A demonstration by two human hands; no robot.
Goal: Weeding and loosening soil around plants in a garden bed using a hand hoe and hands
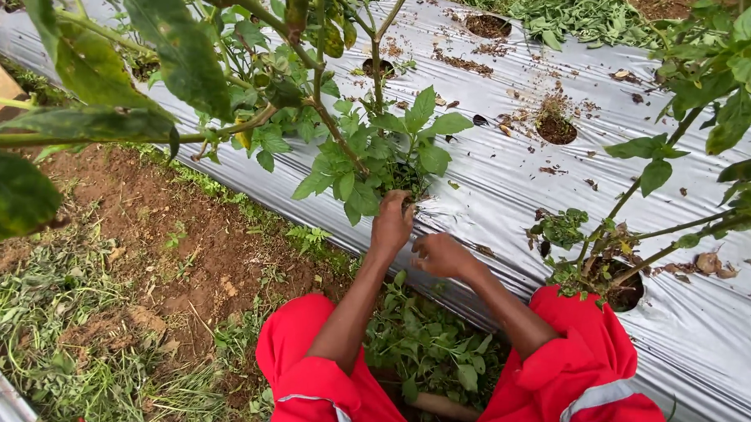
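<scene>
From the head view I see my left hand (pixel 391 223) reaching into the base of the leafy plant (pixel 373 149), where its stem comes up through a hole in the silver plastic mulch (pixel 491 178); the fingertips are buried among the low leaves, so I cannot tell whether that grip is spread or pinching anything. My right hand (pixel 439 254) sits just beside it, lower on the sheet, with its grip curled loosely inward and turned toward the same hole; I cannot make out anything held in it. The plant's long axis runs up and away from me, leaning slightly left, with side branches fanning over the sheet. The mulch runs diagonally from upper left to lower right, its near edge meeting bare soil (pixel 185 243) just left of my forearms. Open sheet lies to the right of the hands, up to a second plant (pixel 610 244) leaning out of its own hole. A pile of pulled green weeds (pixel 430 346) lies between my red sleeves (pixel 315 388).
</scene>
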